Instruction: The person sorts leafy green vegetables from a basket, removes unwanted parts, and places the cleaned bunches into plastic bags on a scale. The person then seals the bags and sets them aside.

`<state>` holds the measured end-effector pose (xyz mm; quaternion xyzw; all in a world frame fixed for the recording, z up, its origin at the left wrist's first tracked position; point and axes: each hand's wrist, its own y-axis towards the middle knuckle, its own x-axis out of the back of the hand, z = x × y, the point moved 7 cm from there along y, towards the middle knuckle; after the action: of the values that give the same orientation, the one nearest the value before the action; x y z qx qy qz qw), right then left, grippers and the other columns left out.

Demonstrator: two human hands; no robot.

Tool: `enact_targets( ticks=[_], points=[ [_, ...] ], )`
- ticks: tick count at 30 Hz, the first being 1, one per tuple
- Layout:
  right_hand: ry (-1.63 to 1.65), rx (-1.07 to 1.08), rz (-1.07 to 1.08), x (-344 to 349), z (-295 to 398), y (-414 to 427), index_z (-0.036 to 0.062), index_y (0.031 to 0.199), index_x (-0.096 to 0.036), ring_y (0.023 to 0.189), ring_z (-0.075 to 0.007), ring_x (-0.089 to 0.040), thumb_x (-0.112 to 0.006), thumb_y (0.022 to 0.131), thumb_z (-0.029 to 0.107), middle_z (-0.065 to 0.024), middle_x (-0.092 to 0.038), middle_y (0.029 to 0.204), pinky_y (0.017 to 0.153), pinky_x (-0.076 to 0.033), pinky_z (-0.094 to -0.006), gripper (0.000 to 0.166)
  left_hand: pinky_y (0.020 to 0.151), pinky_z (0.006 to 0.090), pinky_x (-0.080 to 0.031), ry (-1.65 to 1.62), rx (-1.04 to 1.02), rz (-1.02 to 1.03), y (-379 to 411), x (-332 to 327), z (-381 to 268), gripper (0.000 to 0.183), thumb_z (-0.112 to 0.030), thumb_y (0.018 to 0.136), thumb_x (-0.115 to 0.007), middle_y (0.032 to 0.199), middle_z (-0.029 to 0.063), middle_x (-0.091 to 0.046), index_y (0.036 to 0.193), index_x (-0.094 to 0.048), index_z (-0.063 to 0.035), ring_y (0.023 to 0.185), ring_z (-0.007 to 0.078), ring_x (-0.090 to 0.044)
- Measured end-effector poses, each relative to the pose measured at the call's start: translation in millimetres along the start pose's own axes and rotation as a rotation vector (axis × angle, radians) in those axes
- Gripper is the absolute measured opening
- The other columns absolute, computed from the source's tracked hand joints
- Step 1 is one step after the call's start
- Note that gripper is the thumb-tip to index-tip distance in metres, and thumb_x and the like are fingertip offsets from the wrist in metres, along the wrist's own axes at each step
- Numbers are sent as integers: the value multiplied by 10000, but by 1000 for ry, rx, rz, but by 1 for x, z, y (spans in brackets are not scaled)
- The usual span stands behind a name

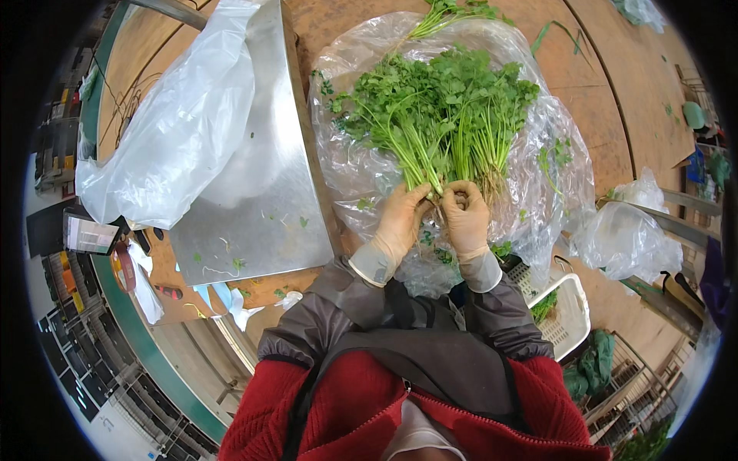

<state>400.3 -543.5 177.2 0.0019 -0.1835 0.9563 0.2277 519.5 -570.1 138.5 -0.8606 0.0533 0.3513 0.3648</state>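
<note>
Leafy green herbs with roots, probably coriander [444,98], lie on a clear plastic sheet or bag [351,173]. Both hands wear pale thin gloves. My left hand [402,219] pinches the stem bases of the near left part of the pile between thumb and fingers. Close beside it, my right hand [466,218] has its fingers curled at the roots by the same stems; thin roots hang between the hands. Further roots [493,184] show just beyond my right hand. A separate sprig [441,20] rests at the sheet's far edge.
A metal plate [271,190] stands to the left, partly under a white plastic bag [179,132]. Crumpled clear bags [625,242] hang at the right. A white basket [571,317] with greens is below right. Scissors or a similar red-handled tool [169,292] lie lower left, near a small screen [91,233].
</note>
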Motion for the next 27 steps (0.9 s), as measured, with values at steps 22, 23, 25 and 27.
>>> enact_targets(
  ticks=[22,23,25,27],
  points=[
    [34,-175,229,-3,-14,12,-42,1016,-629,690,-87,-555,-638,850,101,-53,-631,801,627,-448,-199,220,764,255,-465,313,-161,-35,-9,-5,-17,283,-21,840,-592,982,40,-623,1120,-553,-2,851,124,-579],
    [6,-201,239,-3,-18,13,-50,1021,-633,698,-89,-558,-641,846,99,-53,-633,798,628,-448,-200,231,762,252,-467,345,-181,-50,-11,-6,-19,284,-16,834,-597,980,41,-627,1115,-560,0,845,121,-581],
    [55,-272,260,-4,-15,12,-65,991,-639,702,-84,-559,-645,842,101,-53,-636,794,632,-448,-199,223,755,244,-469,349,-180,-37,-14,-10,-23,281,-2,829,-596,978,41,-630,1108,-569,-1,845,119,-584],
    [88,-283,264,-5,-13,11,-72,983,-640,703,-82,-559,-646,841,103,-52,-638,789,636,-449,-199,225,751,240,-470,396,-202,-31,-16,-12,-25,268,3,828,-595,973,39,-633,1095,-578,0,843,117,-585]
  ],
)
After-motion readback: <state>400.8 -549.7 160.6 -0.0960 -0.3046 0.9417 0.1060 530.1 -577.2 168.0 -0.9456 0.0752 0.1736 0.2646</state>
